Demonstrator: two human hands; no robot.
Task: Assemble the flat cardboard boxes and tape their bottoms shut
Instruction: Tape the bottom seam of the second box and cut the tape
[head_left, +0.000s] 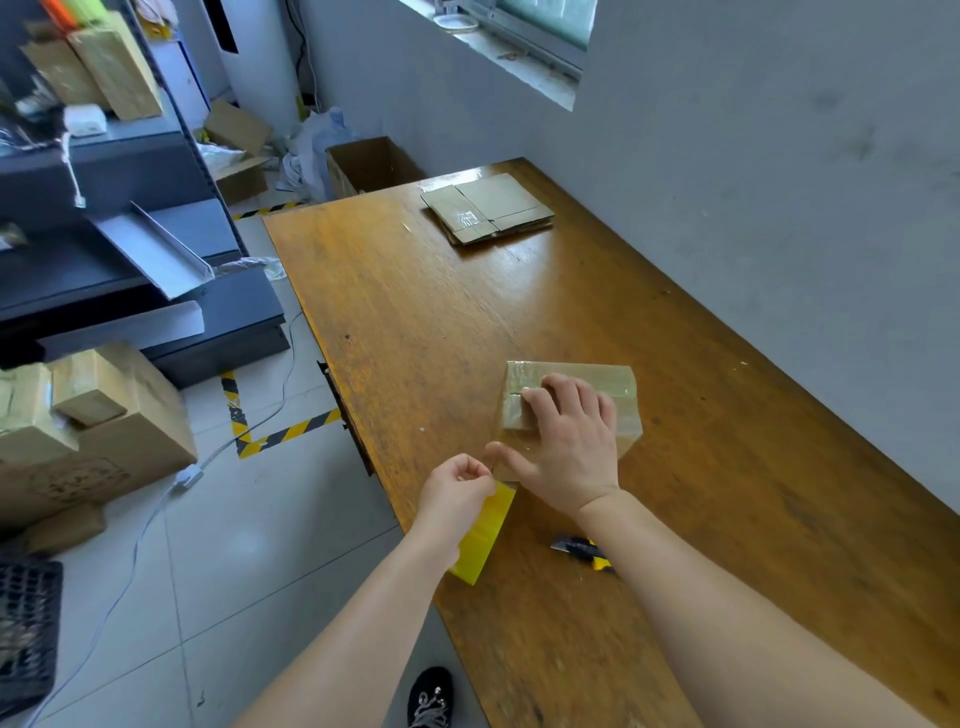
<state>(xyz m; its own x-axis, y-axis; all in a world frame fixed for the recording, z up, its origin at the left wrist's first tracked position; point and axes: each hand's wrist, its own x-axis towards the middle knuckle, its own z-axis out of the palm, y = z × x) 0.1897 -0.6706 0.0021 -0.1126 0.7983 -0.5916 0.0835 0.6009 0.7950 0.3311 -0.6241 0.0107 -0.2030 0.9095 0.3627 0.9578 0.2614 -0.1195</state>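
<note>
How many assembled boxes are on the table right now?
1: the box under the right hand, near the table's left edge. The far pile is flat; none looks hidden.

Things lying on the bench (415, 312)
One box (613, 382), one stack of flat boxes (488, 208), one yellow tape roll (480, 540) and one knife (579, 548) are showing.

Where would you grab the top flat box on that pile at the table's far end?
By the near corner of the top sheet, coming from the person's side. The flat boxes lie in a low stack on the table, too thin to grasp round, so pinching an edge and peeling up should work.
</note>
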